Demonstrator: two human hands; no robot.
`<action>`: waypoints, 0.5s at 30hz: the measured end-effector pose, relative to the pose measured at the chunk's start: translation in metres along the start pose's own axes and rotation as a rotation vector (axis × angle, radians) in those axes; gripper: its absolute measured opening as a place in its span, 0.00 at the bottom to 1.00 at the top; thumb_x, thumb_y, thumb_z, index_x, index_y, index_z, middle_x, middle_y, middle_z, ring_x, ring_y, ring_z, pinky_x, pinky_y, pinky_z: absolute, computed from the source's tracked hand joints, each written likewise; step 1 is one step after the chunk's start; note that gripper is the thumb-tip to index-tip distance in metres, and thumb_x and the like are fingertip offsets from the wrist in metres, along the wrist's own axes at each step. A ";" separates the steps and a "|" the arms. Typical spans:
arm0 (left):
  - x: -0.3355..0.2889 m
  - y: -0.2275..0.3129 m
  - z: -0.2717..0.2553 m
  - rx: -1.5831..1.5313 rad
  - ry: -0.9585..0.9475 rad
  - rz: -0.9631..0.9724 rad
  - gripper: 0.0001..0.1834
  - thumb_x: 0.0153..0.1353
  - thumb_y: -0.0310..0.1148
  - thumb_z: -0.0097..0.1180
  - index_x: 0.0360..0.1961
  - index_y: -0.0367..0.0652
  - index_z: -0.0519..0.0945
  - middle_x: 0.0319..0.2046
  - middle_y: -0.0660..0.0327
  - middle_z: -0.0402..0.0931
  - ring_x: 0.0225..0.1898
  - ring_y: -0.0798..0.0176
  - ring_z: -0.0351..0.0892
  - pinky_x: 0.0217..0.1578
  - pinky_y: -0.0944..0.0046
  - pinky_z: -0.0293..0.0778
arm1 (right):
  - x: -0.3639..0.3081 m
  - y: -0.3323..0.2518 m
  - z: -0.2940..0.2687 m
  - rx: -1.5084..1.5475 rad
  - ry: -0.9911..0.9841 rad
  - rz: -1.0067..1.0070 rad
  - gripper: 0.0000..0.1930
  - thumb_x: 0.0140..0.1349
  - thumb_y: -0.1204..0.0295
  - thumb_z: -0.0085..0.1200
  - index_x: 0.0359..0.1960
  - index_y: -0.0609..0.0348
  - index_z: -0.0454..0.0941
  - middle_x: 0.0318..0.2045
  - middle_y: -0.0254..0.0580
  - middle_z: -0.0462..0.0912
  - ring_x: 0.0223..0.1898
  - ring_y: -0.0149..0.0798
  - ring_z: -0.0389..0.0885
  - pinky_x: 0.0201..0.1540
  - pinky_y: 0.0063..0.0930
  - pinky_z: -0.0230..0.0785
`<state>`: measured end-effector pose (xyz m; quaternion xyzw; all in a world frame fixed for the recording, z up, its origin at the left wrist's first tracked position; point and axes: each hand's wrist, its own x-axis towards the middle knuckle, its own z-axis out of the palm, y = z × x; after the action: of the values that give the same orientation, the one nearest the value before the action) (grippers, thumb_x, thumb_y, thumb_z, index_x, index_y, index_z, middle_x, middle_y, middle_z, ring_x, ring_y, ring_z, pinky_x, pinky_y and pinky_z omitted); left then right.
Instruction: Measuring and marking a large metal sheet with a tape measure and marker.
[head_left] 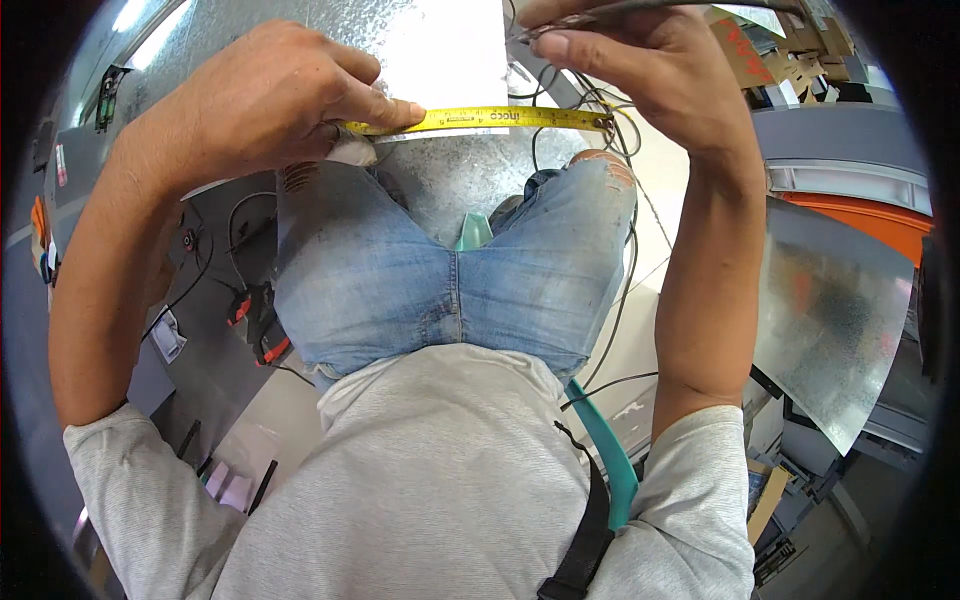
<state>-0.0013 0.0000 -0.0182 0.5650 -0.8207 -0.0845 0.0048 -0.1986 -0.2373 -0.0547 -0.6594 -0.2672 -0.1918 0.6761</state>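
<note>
My left hand [300, 95] is closed around the case of a tape measure [470, 119], mostly hidden under the palm. Its yellow blade runs to the right along the near edge of a shiny metal sheet [420, 50], with my index fingertip resting on it. The blade's hooked end reaches past the sheet's right edge, over loose cables. Above and to the right, my right hand [640, 70] pinches a thin, dark, cable-like thing [650, 6] with a narrow tip pointing left. Its exact kind I cannot make out.
Black and yellow cables [610, 110] lie tangled on the floor right of the sheet. A red and black tool [258, 325] lies by my left thigh. At the right stand a metal panel [835, 310] and an orange surface [870, 228], with cardboard [745, 55] beyond. I sit on something green [605, 440].
</note>
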 end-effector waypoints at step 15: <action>0.000 0.008 -0.003 -0.039 0.017 -0.042 0.28 0.52 0.23 0.71 0.56 0.55 0.89 0.33 0.61 0.84 0.31 0.55 0.84 0.35 0.54 0.79 | 0.017 -0.010 0.012 -0.455 0.030 0.788 0.12 0.63 0.69 0.68 0.36 0.70 0.87 0.24 0.35 0.86 0.28 0.29 0.81 0.35 0.25 0.73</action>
<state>-0.0083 0.0025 -0.0143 0.5827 -0.8067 -0.0959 0.0210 -0.1925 -0.2241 -0.0368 -0.8398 0.0630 0.0169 0.5390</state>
